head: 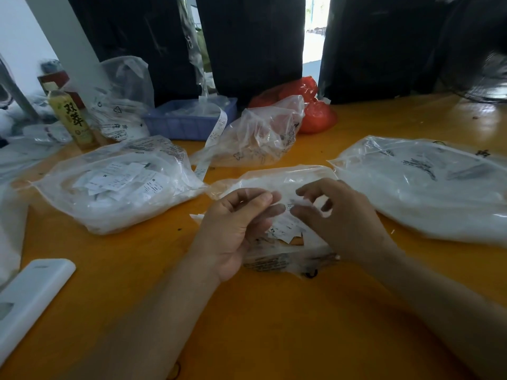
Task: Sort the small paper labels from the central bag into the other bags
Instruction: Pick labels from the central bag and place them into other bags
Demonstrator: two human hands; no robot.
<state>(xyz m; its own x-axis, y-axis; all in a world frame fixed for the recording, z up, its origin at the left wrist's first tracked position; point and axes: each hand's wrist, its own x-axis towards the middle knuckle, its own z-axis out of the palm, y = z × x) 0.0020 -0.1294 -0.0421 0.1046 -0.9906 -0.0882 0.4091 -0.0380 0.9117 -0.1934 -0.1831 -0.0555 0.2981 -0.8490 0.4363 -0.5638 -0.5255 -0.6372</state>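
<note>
An orange table [274, 325] fills the near field, and a white flat device [30, 294] is seen lying at its near left edge. Both forearms are stretched forward over the table. The left hand [236, 229] is held palm-up over the central bag [274, 185], its fingers curled with the thumb brought toward the fingertips; whether a label is pinched there cannot be told, since the fingertips are blurred. The right hand [337, 218] is held just beside it, back of the hand up, thumb and forefinger bent toward each other at a blurred white slip; a firm grip cannot be confirmed.

The central bag is of clear, crumpled plastic with dark print near its close edge, and it lies flat in the middle of the table. The small paper labels [288, 229] are seen inside it and at its mouth: white slips with short black print, loosely heaped between the two hands.

To the left a clear bag [118, 185] packed with similar white labels is placed; to the right a larger clear bag [422, 185] with white contents is laid. Further back a crumpled clear bag [255, 133] is set, with a long printed strip [214, 138] hanging from a blue plastic basket [181, 124]. A red bag [315, 111] is found behind, and a green-labelled bottle [72, 119] at the far left. Dark hanging cloth [252, 39] closes the background, with daylight shown through a gap.
</note>
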